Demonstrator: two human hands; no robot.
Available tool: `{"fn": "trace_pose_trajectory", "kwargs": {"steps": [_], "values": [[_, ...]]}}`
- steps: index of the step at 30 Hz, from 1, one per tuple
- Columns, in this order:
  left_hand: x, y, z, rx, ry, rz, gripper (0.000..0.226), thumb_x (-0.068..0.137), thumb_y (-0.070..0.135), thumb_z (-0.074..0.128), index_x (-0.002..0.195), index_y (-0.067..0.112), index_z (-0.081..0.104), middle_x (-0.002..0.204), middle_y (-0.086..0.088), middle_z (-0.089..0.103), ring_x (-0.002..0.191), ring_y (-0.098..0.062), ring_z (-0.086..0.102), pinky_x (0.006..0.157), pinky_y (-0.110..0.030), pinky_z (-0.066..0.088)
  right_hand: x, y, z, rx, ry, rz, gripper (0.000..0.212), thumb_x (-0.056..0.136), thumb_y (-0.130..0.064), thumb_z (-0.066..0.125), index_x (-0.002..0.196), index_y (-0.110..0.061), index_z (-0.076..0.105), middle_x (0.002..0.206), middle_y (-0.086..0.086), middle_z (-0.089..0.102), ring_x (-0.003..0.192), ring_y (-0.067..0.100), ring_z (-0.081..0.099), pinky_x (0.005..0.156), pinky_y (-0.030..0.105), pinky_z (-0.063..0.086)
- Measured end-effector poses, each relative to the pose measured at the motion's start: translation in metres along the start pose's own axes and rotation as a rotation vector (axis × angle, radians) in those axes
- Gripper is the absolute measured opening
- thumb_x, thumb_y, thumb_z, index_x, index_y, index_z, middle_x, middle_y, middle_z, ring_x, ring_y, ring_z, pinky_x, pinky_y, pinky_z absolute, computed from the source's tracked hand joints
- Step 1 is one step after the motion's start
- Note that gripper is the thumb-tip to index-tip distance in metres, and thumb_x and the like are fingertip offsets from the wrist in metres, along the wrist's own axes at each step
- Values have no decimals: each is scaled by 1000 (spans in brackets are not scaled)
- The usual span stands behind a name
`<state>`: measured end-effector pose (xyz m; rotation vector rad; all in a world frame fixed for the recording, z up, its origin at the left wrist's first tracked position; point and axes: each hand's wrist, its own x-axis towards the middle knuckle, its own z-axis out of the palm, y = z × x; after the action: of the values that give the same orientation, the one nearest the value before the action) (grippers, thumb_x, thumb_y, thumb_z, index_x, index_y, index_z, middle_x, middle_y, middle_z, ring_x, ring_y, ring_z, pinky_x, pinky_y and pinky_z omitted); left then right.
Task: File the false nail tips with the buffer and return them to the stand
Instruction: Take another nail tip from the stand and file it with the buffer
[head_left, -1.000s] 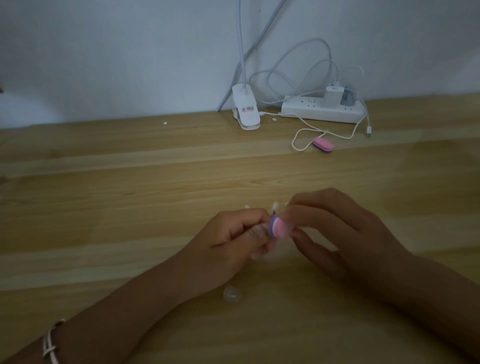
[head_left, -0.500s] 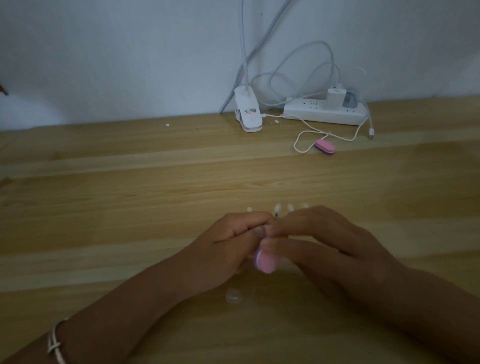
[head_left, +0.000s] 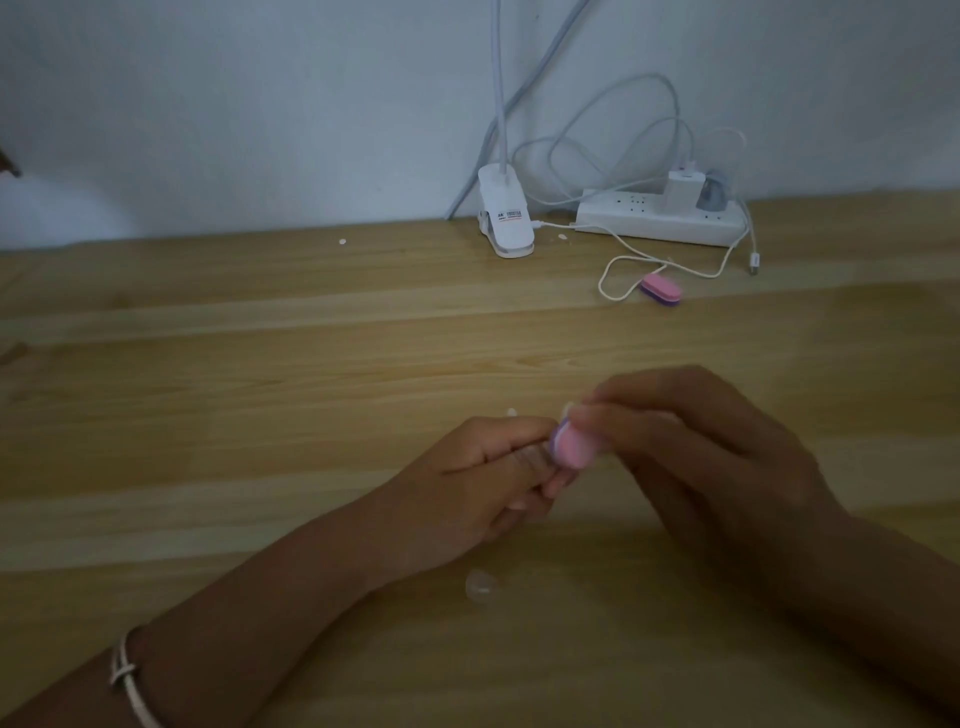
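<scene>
The pink and purple buffer (head_left: 728, 448) was held just above the table (head_left: 260, 364), near the middle of the scene, between the two hands. The right hand (head_left: 696, 457) gripped it from the right, its thumb and fingertips closed on the buffer's far end and its pink face turned towards the camera. The buffer's left edge met the fingertips of the left hand (head_left: 467, 488), whose fingers were curled in together with the thumb laid along the forefinger. Whether a nail tip was pinched there could not be told, since the spot was blurred and covered by the buffer. A small pale tip (head_left: 511, 412) showed just beyond the left hand's knuckles. A small clear piece (head_left: 482, 584) lay on the wood near the camera, just below the left hand. A thin white bracelet (head_left: 127, 673) circled the left forearm at the near left. Far off to the right, a second pink and purple buffer (head_left: 660, 289) lay on the table inside a loop of white cable (head_left: 613, 275). Beyond it a white power strip (head_left: 639, 221) sat against the wall (head_left: 260, 104) with a white charger (head_left: 684, 191) plugged in. To its left stood a white clip lamp base (head_left: 506, 221).
</scene>
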<state>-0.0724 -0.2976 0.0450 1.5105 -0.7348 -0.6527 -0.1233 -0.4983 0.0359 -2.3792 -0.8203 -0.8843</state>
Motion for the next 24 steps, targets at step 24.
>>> {"fn": "trace_pose_trajectory", "kwargs": {"steps": [24], "values": [[-1, 1, -9, -100, -23, -46, 26, 94, 22, 39, 72, 18, 53, 59, 2, 31, 44, -8, 23, 39, -16, 20, 1, 9, 2, 27, -8, -66, 19, 95, -3, 63, 113, 0, 71, 111, 11, 67, 100, 21, 64, 89, 30, 51]]}}
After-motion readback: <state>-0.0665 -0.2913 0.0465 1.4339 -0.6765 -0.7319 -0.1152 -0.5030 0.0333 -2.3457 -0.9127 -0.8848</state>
